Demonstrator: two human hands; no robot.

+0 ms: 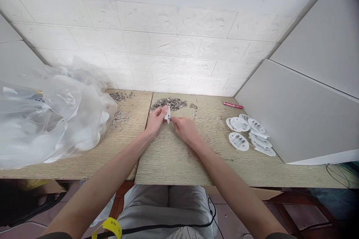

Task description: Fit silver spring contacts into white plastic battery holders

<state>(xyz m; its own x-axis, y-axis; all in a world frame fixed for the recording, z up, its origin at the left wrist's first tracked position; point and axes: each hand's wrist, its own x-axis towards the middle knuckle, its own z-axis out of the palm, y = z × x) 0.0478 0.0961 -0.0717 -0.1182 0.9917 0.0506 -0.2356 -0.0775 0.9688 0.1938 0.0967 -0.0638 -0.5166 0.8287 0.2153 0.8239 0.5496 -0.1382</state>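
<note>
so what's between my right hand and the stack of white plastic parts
Nothing: the head view shows only bare tabletop between the right hand and the white plastic parts.

Bare forearms angle in from 7 and 5 o'clock, meeting mid-frame. Left hand (pixel 156 117), fingers pinched tight, thumb on top; right hand (pixel 183 127) just at its 4 o'clock, fingers curled, tips pointing to 10 o'clock.

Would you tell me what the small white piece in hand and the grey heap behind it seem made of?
Small white piece: likely moulded plastic, matte, evenly white. Grey heap of tiny bits: probably metal, dull glints; too small to be sure.
</note>
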